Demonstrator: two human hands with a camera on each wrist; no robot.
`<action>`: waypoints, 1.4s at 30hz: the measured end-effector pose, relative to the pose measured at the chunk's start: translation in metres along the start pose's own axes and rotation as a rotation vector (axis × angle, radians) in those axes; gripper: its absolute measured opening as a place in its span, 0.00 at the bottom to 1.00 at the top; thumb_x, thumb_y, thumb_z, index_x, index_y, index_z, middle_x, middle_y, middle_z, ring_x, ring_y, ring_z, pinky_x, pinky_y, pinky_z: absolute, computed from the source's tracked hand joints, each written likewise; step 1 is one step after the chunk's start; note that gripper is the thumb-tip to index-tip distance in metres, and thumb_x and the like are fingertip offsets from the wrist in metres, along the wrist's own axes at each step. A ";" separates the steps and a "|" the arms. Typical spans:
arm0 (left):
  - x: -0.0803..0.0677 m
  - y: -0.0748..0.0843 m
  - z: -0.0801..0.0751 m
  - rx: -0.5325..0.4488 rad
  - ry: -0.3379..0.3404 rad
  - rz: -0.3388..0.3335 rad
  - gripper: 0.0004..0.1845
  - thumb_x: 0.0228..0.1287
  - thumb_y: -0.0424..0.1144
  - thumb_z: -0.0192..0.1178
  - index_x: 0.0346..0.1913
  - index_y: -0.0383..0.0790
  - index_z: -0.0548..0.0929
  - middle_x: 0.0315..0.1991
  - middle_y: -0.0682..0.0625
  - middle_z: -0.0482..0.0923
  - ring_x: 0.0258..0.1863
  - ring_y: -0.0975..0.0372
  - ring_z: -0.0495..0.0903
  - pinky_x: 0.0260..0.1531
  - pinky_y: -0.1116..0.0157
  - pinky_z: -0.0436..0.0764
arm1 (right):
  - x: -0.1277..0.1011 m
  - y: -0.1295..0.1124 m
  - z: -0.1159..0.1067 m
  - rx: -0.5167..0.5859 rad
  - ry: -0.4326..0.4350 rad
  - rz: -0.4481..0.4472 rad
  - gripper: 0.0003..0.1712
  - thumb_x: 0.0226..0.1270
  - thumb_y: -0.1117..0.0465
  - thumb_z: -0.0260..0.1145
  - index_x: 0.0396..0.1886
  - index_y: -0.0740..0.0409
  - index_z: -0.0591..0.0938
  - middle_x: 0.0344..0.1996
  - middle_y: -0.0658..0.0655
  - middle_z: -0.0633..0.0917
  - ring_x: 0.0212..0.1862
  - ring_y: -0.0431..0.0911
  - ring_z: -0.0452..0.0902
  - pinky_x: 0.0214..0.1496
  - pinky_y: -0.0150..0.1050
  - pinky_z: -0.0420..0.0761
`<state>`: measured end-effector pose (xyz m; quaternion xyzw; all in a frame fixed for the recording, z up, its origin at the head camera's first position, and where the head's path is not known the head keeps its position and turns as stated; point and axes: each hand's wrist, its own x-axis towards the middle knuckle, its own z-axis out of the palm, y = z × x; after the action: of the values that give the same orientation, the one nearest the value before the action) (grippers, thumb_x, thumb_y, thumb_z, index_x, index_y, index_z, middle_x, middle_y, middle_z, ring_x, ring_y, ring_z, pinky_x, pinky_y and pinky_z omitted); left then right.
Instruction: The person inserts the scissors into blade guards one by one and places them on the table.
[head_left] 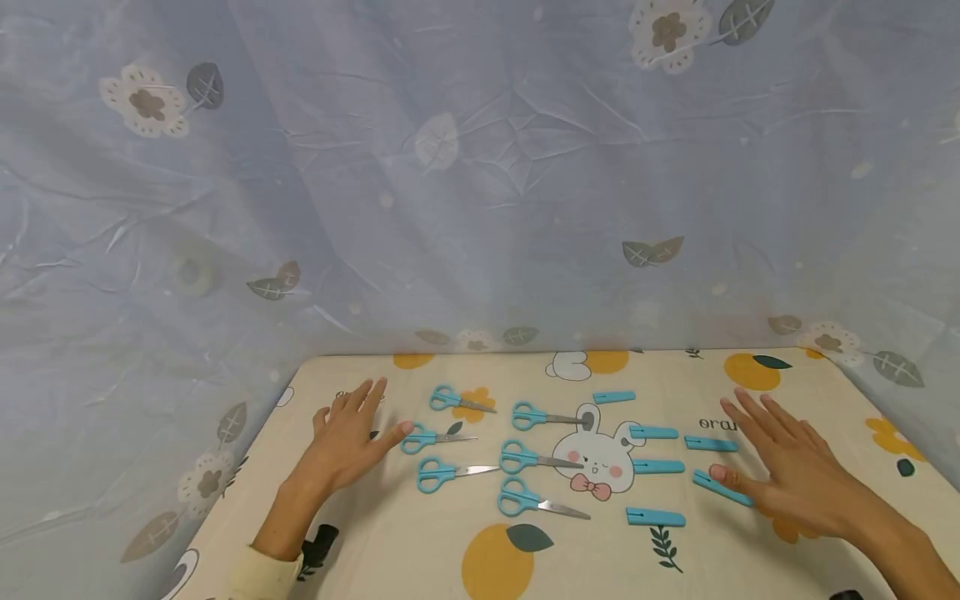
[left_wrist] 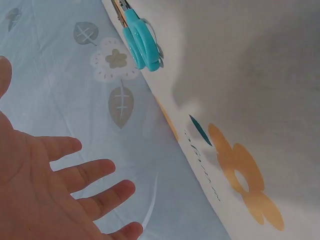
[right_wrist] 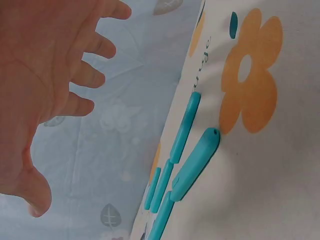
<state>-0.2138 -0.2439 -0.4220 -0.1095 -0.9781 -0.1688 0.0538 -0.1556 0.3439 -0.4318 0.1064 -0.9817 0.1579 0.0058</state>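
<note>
Though near, scissors (head_left: 435,437) outside left grip (head_left: 349,435).

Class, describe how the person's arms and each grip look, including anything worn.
The left grip and right grip are bare: no gloves or rings visible. A plain cream sleeve shows on the left forearm, none on the right forearm. Whether the black object beside the left forearm is worn is unclear.
</note>
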 end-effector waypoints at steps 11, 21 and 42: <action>-0.003 0.006 0.005 -0.015 -0.007 0.017 0.50 0.77 0.71 0.52 0.86 0.40 0.57 0.84 0.31 0.58 0.81 0.28 0.58 0.72 0.21 0.59 | 0.001 -0.010 0.007 -0.003 0.003 -0.042 0.59 0.72 0.33 0.69 0.88 0.61 0.55 0.87 0.69 0.51 0.86 0.74 0.40 0.75 0.83 0.50; -0.002 0.012 0.011 -0.057 -0.021 0.057 0.48 0.77 0.69 0.55 0.86 0.41 0.59 0.83 0.34 0.60 0.80 0.27 0.58 0.74 0.23 0.61 | -0.004 -0.017 0.015 0.067 0.022 -0.107 0.57 0.71 0.37 0.72 0.88 0.57 0.57 0.86 0.68 0.56 0.85 0.72 0.46 0.83 0.78 0.39; 0.006 0.024 0.017 -0.062 -0.028 0.115 0.47 0.73 0.72 0.58 0.83 0.44 0.66 0.80 0.36 0.67 0.79 0.37 0.68 0.72 0.33 0.74 | -0.003 -0.046 0.021 0.070 -0.022 -0.121 0.61 0.61 0.28 0.75 0.85 0.54 0.65 0.84 0.63 0.64 0.80 0.71 0.59 0.72 0.81 0.66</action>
<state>-0.2152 -0.2145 -0.4293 -0.1696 -0.9650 -0.1944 0.0465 -0.1422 0.2950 -0.4380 0.1673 -0.9674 0.1902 0.0008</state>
